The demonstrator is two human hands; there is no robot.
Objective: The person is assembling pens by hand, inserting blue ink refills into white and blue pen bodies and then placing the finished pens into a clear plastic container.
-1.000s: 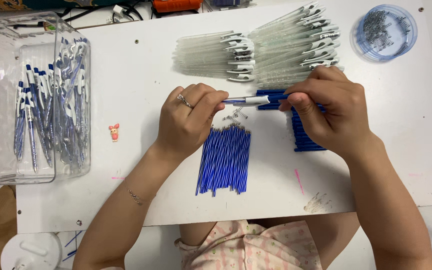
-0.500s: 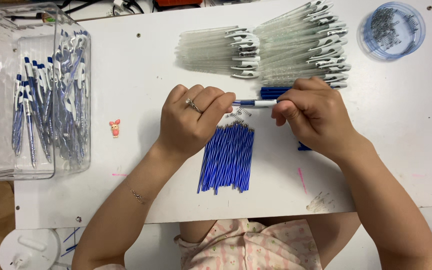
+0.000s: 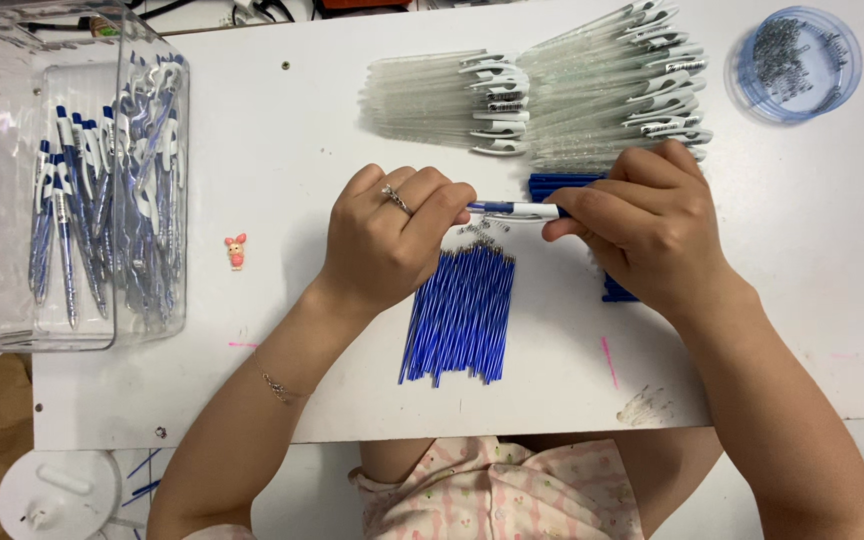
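Observation:
My left hand and my right hand hold one blue-and-white pen level between them, above the white table. The left fingers pinch its blue end, the right fingers its white end. Just below the pen lies a pile of blue refills with small springs at their tips. Under my right hand a stack of blue pen parts is partly hidden. Behind the hands lie rows of clear pen barrels with white clips.
A clear plastic bin at the left holds several finished blue-and-white pens. A round blue tub of small metal springs stands at the back right. A tiny pink figure lies left of my left hand. A white round lid sits below the table's edge.
My right hand has slid a little to the left along the pen, and both hands sit closer together on it. The piles have not moved.

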